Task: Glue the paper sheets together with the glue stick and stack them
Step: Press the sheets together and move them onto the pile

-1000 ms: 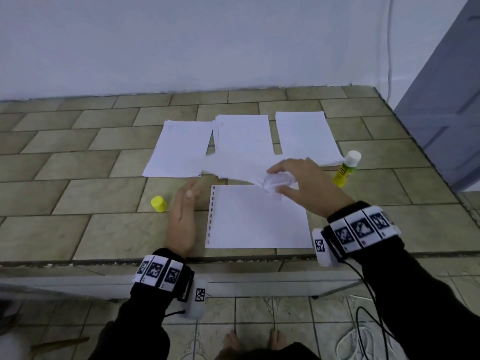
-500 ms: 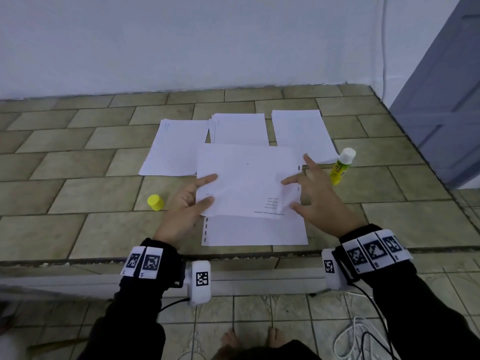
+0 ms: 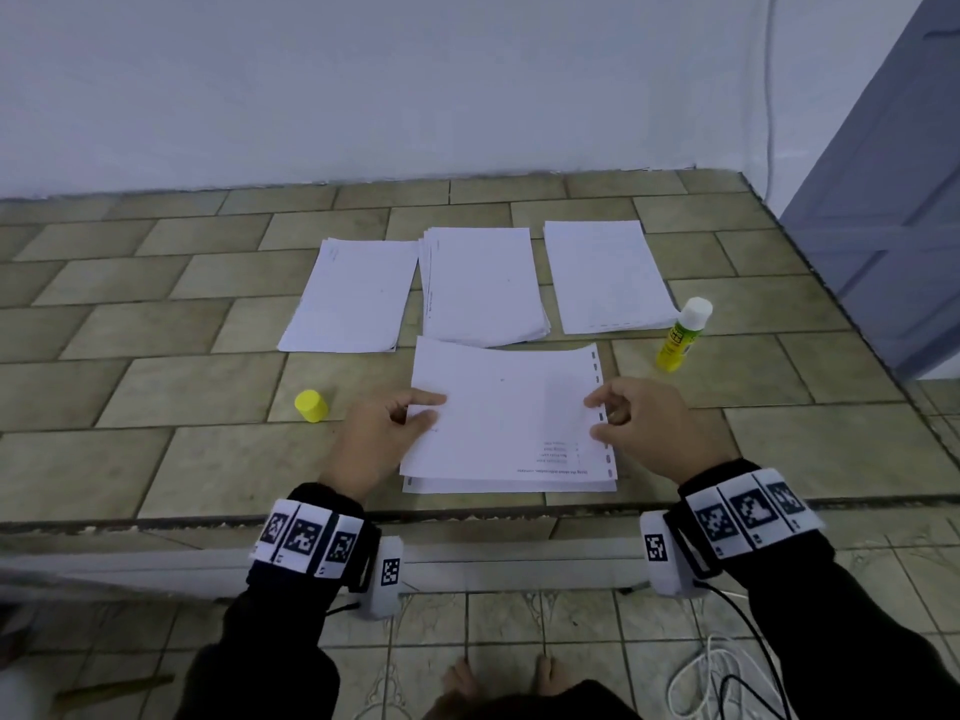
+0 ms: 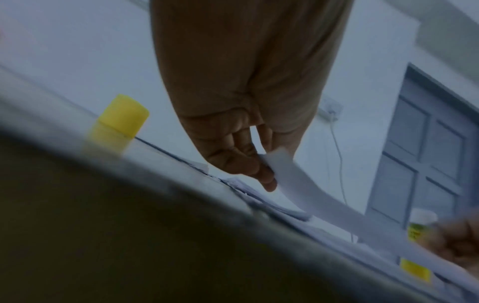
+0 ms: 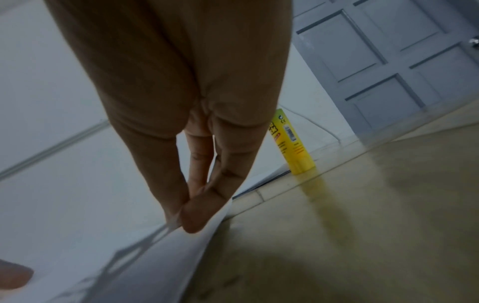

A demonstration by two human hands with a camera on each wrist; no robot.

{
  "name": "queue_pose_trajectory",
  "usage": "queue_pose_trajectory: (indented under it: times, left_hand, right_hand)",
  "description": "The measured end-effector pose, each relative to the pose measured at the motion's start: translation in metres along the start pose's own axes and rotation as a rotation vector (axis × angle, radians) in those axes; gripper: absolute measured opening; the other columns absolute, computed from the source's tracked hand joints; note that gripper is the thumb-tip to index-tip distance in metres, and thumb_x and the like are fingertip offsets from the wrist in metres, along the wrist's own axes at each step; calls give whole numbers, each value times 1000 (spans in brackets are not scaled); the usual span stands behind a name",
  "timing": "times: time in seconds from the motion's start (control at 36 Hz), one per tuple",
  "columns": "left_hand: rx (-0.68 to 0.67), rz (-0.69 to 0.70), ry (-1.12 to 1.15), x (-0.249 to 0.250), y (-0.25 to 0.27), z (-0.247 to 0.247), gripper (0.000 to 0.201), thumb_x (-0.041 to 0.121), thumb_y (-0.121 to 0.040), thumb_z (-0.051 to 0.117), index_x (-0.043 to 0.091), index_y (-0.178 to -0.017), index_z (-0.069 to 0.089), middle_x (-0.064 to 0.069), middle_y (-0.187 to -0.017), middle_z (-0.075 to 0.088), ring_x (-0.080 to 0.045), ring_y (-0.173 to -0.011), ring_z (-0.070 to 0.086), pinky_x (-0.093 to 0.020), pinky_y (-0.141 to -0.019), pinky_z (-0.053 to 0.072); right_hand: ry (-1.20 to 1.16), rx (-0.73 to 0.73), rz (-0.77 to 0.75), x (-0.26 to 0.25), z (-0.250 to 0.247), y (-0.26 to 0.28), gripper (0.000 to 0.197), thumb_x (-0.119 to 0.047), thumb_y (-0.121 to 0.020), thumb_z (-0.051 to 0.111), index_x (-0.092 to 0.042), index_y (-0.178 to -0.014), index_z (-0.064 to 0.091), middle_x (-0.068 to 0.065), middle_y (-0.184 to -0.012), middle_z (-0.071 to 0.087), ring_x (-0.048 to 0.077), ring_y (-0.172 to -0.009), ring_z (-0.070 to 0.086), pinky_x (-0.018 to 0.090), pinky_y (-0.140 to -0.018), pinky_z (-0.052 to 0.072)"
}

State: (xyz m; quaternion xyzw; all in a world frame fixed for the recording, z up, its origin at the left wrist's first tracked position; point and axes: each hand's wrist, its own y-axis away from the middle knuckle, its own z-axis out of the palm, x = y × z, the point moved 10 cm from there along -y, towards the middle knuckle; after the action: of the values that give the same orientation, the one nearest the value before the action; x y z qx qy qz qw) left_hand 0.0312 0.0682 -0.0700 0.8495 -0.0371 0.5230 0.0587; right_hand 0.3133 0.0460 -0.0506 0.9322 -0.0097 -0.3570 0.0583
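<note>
The left hand [image 3: 382, 439] and right hand [image 3: 644, 426] pinch opposite side edges of a top sheet [image 3: 506, 413], fingers [image 5: 197, 213] closed on the paper, over another sheet [image 3: 509, 485] at the tiled surface's [image 3: 156, 459] near edge. Farther back stand the yellow cap [image 3: 310, 406], the uncapped glue stick [image 3: 681, 335], and three paper piles [image 3: 480, 283].

Three paper piles [image 3: 480, 285] lie at the back. One held sheet [image 3: 504, 407] covers another sheet [image 3: 509, 485]. One glue stick [image 3: 680, 335], one yellow cap [image 3: 310, 406].
</note>
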Motion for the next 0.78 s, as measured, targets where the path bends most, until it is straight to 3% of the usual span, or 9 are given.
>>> queue_pose_trajectory:
  times: [0.08,0.14,0.25,0.33,0.42,0.53,0.61,0.78]
  left_hand:
    - [12,62,-142,6,2,3,17,8,-92,67,18,-104,73,20,-49,46,3,-52,46,-9,-54,34]
    - [23,84,-212,5,2,2,17,10,-91,69,18,-106,74,13,-52,39,0,-52,44,-10,-53,33]
    - [19,93,-267,3,2,2,18,13,-89,71,20,-106,74,13,-57,36,-1,-55,45,-11,-55,34]
    - [27,81,-241,0,2,1,19,13,-88,72,24,-104,73,16,-62,44,3,-60,49,-9,-62,38]
    - [21,70,-199,-5,3,0,22,14,-86,75,26,-106,72,13,-84,60,2,-74,57,-16,-75,47]
    - [30,65,-202,-8,3,-1,24,15,-84,77,31,-102,71,3,-85,64,-10,-75,60,-21,-73,48]
    - [22,59,-160,-9,3,0,27,16,-83,78,36,-98,69,2,-98,69,-12,-85,66,-23,-79,52]
    - [21,48,-138,-9,4,-2,27,13,-82,79,34,-97,69,4,-94,68,-11,-82,65,-12,-74,48]
  right_hand:
    - [43,-14,22,4,8,0,26,-7,-82,71,-15,-106,65,-7,-84,56,6,-73,53,9,-63,40]
    - [59,-19,25,5,12,0,26,-7,-82,70,-15,-107,64,-5,-86,56,7,-74,53,10,-63,41]
    - [76,-39,20,6,16,0,25,-7,-82,70,-17,-105,63,-2,-89,58,10,-78,56,14,-66,45]
    - [44,-36,20,8,15,0,25,-7,-81,71,-19,-101,62,-2,-91,58,9,-77,56,10,-64,41]
    - [11,-38,27,10,14,1,25,-7,-80,73,-19,-100,63,-3,-89,57,8,-75,56,10,-62,41]
    - [-5,-44,34,12,14,1,26,-8,-80,73,-22,-99,62,-6,-89,58,5,-76,57,9,-61,40]
    - [-19,-48,36,14,13,1,26,-8,-79,74,-23,-98,63,-5,-88,58,4,-74,56,9,-61,40]
    - [-34,-64,33,14,14,1,26,-8,-78,75,-22,-97,63,-2,-87,59,6,-74,57,11,-64,44]
